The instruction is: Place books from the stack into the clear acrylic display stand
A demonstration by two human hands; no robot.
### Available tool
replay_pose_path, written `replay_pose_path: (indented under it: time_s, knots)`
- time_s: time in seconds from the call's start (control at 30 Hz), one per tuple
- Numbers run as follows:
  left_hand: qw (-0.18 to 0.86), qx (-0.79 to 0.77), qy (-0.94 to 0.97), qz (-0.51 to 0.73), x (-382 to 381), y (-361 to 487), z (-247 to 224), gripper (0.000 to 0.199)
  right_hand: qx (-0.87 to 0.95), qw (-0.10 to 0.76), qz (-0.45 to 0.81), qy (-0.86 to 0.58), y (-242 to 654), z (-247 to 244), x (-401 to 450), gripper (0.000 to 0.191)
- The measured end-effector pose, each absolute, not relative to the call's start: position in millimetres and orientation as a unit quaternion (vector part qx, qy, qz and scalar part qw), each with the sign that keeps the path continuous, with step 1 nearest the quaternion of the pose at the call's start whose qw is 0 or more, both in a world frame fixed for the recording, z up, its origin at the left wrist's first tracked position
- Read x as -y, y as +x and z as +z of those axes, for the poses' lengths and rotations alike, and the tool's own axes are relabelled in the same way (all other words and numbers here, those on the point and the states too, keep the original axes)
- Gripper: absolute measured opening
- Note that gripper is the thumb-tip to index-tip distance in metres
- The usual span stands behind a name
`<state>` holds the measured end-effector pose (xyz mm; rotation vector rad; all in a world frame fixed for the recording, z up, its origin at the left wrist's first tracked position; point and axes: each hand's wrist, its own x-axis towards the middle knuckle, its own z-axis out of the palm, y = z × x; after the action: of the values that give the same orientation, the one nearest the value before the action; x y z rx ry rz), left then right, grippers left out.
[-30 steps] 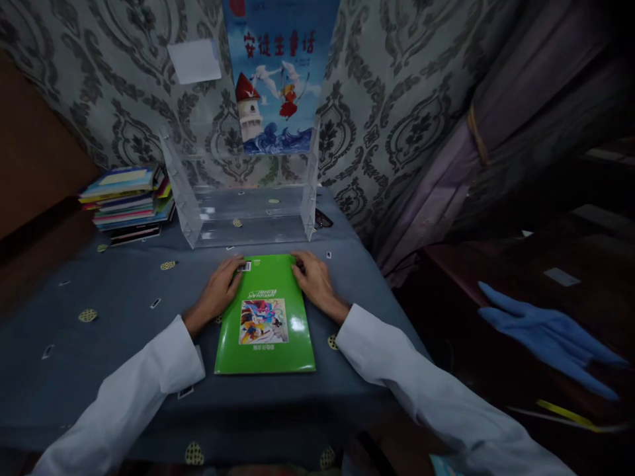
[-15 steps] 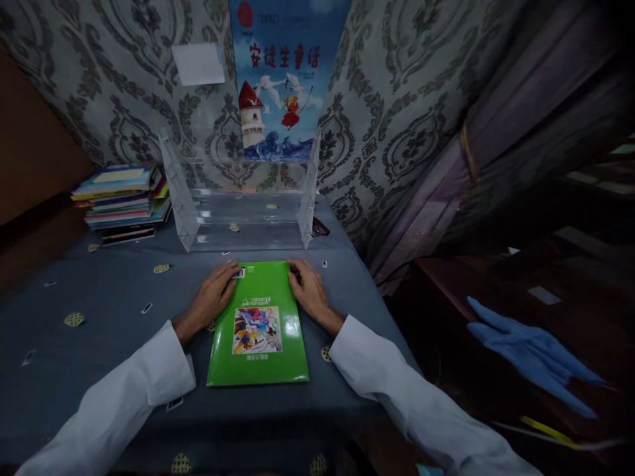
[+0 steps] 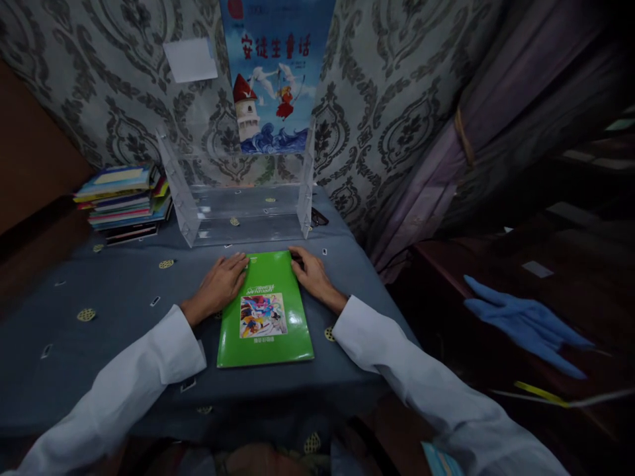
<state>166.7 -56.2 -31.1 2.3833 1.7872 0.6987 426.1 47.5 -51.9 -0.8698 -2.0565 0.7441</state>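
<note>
A green book (image 3: 265, 350) lies flat on the cloth-covered table in front of me, its cover print upside down to my view. My left hand (image 3: 222, 281) rests on the book's upper left part, fingers stretched out together over the cover and its thumb hidden. At the upper right corner, my right hand (image 3: 311, 271) has its fingers bent round the book's edge, with the thumb against the side. Just beyond the book stands a clear acrylic rack (image 3: 248, 228). A blue picture book (image 3: 278, 73) is upright above the rack's back.
Stacked books (image 3: 124, 198) sit at the back left of the table (image 3: 119, 344). Dark glasses (image 3: 319, 217) lie by the rack's right side. A white card (image 3: 191, 61) is in front of the patterned wall. Blue gloves (image 3: 526, 324) rest on a dark surface at right, below a tied curtain (image 3: 421, 198).
My left hand has slid further over the cover and now hides the barcode. My right hand stays at the far right corner. The view has shifted slightly.
</note>
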Motion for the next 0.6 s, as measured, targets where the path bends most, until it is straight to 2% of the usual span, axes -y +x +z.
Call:
replay_pose_path:
  time_s: [0.6]
  knots:
    - [0.136, -0.442, 0.864, 0.200, -1, 224, -17, 0.047, 0.808, 0.391, 0.268, -0.350, 431, -50, -48, 0.040]
